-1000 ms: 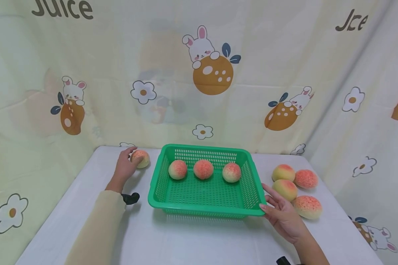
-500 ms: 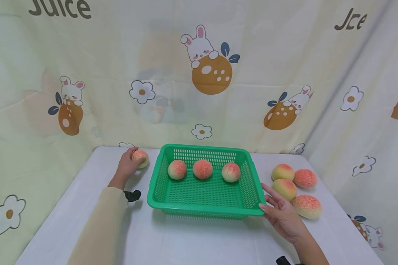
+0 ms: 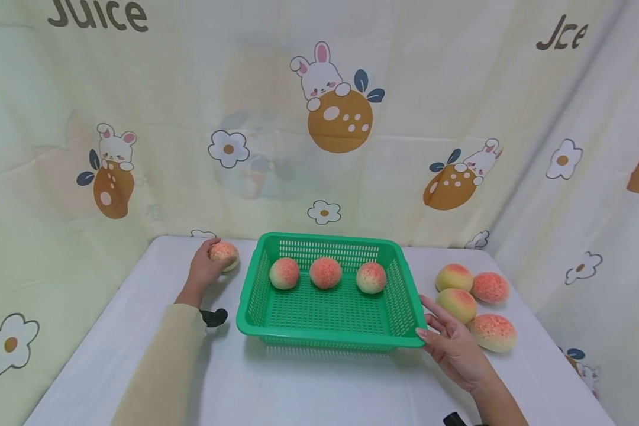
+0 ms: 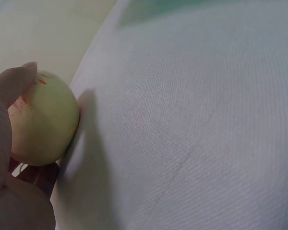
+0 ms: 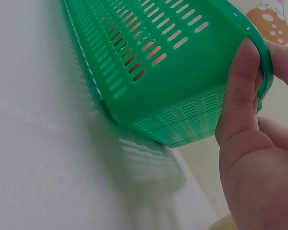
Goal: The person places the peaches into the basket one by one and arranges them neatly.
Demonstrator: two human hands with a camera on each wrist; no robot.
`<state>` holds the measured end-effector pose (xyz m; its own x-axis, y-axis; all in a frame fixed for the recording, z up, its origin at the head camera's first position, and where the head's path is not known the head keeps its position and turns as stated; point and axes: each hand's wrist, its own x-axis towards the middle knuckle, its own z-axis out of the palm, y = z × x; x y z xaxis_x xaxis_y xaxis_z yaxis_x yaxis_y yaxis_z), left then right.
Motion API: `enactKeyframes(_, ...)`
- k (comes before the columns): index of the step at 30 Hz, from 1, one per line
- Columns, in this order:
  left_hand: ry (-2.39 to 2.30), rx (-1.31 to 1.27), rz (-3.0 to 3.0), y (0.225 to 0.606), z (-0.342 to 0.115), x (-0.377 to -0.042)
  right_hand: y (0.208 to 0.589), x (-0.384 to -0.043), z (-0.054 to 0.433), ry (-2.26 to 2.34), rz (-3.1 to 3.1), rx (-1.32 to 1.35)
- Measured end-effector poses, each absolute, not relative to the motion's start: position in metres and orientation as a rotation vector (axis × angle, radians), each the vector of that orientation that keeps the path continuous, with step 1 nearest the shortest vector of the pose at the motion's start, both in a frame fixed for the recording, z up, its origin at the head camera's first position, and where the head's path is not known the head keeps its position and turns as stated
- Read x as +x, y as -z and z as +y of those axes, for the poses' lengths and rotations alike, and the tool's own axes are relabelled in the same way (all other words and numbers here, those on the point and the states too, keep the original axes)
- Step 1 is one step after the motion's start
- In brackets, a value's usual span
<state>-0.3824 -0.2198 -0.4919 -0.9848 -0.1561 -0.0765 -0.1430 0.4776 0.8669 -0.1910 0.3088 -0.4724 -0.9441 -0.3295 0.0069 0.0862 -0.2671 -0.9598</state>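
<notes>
At the table's far left, my left hand (image 3: 205, 267) holds a peach (image 3: 225, 253), thumb on the near side and fingers on the far side. In the left wrist view the pale yellow peach (image 4: 45, 122) with red streaks sits against the white cloth, between thumb and fingers. A green plastic basket (image 3: 325, 338) stands mid-table with three peaches in a row inside: left (image 3: 284, 273), middle (image 3: 326, 273) and right (image 3: 371, 277). My right hand (image 3: 455, 352) pinches the rim at its near right corner. The right wrist view shows thumb and fingers gripping the basket rim (image 5: 259, 43).
Right of the basket lie several more peaches, among them a yellow one (image 3: 456, 305), a red one (image 3: 491, 287) and a larger speckled one (image 3: 493, 332) close to my right hand. A printed curtain (image 3: 266, 189) rises behind the white-covered table (image 3: 325, 390).
My left hand has shifted slightly to the right and sits a little farther round the peach. The right hand and the basket stay where they were.
</notes>
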Motion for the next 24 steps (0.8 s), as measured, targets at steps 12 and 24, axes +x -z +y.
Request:
enactKeyframes(12, 1.528, 0.205, -2.702, 0.4919, -0.2229, -0.3806, 0.4724, -0.1896, 0.3093, 2.321, 1.661, -0.379)
enactKeyframes(24, 1.570, 0.180, -2.690, 0.4924, -0.2212, -0.3741, 0.4721, -0.1887, 0.3090, 2.311, 1.689, -0.332)
